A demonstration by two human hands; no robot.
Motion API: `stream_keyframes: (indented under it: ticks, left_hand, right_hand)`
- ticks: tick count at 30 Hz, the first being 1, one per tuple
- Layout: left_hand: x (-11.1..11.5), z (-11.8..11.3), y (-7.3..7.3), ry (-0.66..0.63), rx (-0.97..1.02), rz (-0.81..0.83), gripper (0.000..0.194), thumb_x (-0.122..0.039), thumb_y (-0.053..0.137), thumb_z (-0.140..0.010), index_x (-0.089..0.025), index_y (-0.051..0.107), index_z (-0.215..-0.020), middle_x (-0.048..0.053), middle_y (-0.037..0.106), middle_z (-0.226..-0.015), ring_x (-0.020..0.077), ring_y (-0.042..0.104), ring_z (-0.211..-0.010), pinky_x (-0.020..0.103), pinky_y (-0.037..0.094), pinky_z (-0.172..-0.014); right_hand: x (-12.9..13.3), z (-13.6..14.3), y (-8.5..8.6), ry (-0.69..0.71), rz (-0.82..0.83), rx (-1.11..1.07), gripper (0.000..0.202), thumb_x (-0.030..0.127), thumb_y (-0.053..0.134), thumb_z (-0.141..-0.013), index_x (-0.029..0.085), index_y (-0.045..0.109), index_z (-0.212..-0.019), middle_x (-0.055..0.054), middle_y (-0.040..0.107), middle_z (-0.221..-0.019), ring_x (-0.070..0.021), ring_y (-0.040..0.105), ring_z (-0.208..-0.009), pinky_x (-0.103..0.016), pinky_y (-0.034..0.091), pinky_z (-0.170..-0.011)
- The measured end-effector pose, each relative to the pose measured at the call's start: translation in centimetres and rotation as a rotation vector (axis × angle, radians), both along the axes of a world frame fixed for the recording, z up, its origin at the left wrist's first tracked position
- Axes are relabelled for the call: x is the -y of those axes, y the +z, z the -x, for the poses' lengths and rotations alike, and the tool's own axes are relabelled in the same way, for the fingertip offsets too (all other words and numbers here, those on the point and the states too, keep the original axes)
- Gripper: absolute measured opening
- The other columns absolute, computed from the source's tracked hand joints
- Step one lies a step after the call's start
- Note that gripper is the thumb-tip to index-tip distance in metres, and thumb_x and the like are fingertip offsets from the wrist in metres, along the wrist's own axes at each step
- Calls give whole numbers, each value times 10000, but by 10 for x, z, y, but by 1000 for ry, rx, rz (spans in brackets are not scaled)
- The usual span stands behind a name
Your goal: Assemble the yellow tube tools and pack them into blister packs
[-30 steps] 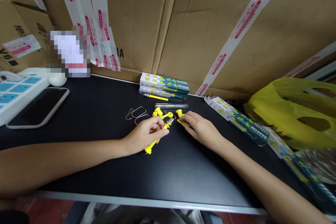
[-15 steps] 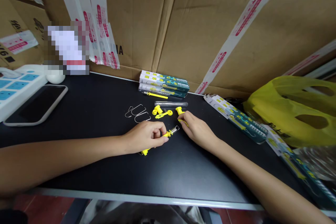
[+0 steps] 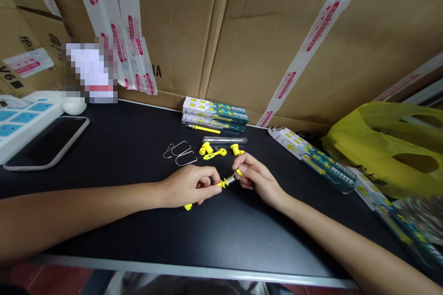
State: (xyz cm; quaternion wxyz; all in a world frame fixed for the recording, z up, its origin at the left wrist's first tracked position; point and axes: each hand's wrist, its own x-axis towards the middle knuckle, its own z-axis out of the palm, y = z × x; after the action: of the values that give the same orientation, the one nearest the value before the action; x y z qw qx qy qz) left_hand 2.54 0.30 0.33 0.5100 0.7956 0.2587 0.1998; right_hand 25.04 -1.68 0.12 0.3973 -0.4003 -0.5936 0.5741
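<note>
My left hand (image 3: 194, 186) is closed around a yellow spring scale rod (image 3: 221, 184). Out of its right end sticks a metal spring (image 3: 231, 179) with a wire loop at the tip; a yellow end shows below the palm. Pinched in my right hand (image 3: 258, 177) is a small yellow plastic piece (image 3: 239, 172), right at the spring's loop. Whether the two are hooked together I cannot tell. Just beyond the hands lie yellow plastic caps (image 3: 207, 147), a flat yellow ring-ended piece (image 3: 215, 154), another yellow cap (image 3: 235, 149), and bent wire hooks (image 3: 186, 158).
Behind the parts are a clear tube (image 3: 224, 140), a yellow rod (image 3: 204, 128) and stacked spring scale boxes (image 3: 214, 113). More boxes (image 3: 313, 160) and a yellow plastic bag (image 3: 367, 147) lie right. A phone (image 3: 48, 143) and power strip (image 3: 29, 115) are left. Cardboard (image 3: 180, 27) stands behind.
My right hand has come away from beside the yellow cap and moved nearer, bringing the small yellow piece to the spring's loop. My left hand keeps its grip with little movement.
</note>
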Motion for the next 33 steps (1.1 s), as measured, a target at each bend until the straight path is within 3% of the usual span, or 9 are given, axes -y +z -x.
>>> stream_keyframes:
  ticks: [10,15,19,22,26,33]
  left_hand:
    - [0,0,1,-65,10,55,204,-362,502,-890,-163,540,-873,-51,539,-537,70,499,-475,183,406,-512]
    - [1,-1,2,-1,97,211,215,-378,522,-875,-190,419,-864,-32,591,-609,93,541,-500,212,461,-501]
    - [1,-1,0,73,156,236,272,-397,555,-856,-207,361,-843,-68,530,-583,77,494,-481,195,432,-478]
    - [2,0,1,102,182,150,228,-416,445,-918,-195,405,-954,-80,450,-575,67,422,-484,189,387,-486]
    - [3,3,7,122,206,5,339,-382,250,-983,-148,487,-1048,-53,407,-603,77,379,-526,207,369,-528]
    - [2,5,21,173,8,-224,137,-297,495,-907,-190,509,-992,-15,602,-797,99,565,-671,225,434,-647]
  right_hand:
    - [6,5,5,20,-45,-58,161,339,553,-852,185,514,-820,43,434,-629,-74,334,-497,-224,244,-462]
    - [4,3,2,4,-27,-108,124,309,539,-868,190,509,-849,64,363,-577,-76,289,-494,-208,236,-453]
    - [3,3,1,23,-29,-148,146,303,583,-846,208,473,-860,69,356,-609,-69,259,-490,-185,224,-416]
    - [5,4,2,16,-26,-150,168,316,588,-854,218,452,-848,71,364,-628,-63,250,-483,-172,219,-396]
    - [8,6,4,8,-59,-105,145,324,566,-884,213,473,-886,74,393,-613,-48,248,-458,-169,194,-388]
    - [9,5,3,-13,-43,-163,124,336,493,-928,214,504,-943,85,290,-583,-51,183,-457,-174,148,-387]
